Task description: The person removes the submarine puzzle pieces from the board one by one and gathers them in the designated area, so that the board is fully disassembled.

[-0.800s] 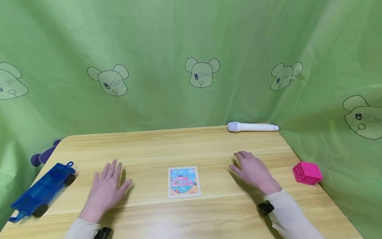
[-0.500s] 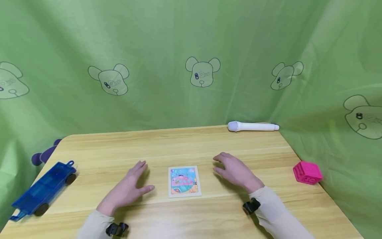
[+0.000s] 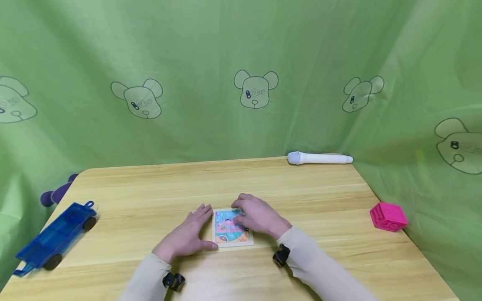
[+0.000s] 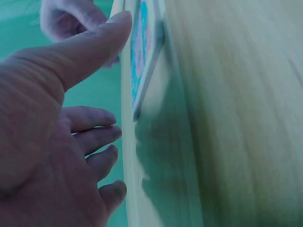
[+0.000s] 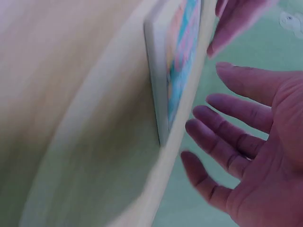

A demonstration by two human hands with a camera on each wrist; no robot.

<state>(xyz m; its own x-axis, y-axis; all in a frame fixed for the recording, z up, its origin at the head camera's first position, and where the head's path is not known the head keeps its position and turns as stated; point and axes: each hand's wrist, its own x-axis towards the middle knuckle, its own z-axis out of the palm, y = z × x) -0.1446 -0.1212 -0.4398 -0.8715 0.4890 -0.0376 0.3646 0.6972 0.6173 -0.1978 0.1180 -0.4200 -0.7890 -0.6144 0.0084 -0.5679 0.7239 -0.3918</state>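
A small square picture puzzle (image 3: 231, 232) in a white frame lies flat on the wooden table, its picture pink and blue. My left hand (image 3: 186, 235) is at the puzzle's left edge, fingers extended and thumb by the near left corner. Over the puzzle's right part hovers my right hand (image 3: 260, 214), its fingers slightly bent and covering that side. In the right wrist view, a gap shows between the right fingers (image 5: 227, 125) and the puzzle (image 5: 163, 71). The left wrist view shows the left thumb (image 4: 94, 47) close to the puzzle's frame (image 4: 149, 66); contact cannot be told.
A blue toy trailer (image 3: 56, 236) with black wheels stands at the table's left side. A white toy microphone (image 3: 320, 158) lies along the back edge. At the right edge sits a pink block (image 3: 388, 217). Green curtain (image 3: 196, 83) hangs behind, with a purple object (image 3: 58, 193) at left.
Both hands have moved inward from either side to the puzzle. The left hand now reaches its left edge, and the right hand is over its right part. The puzzle has stayed in place.
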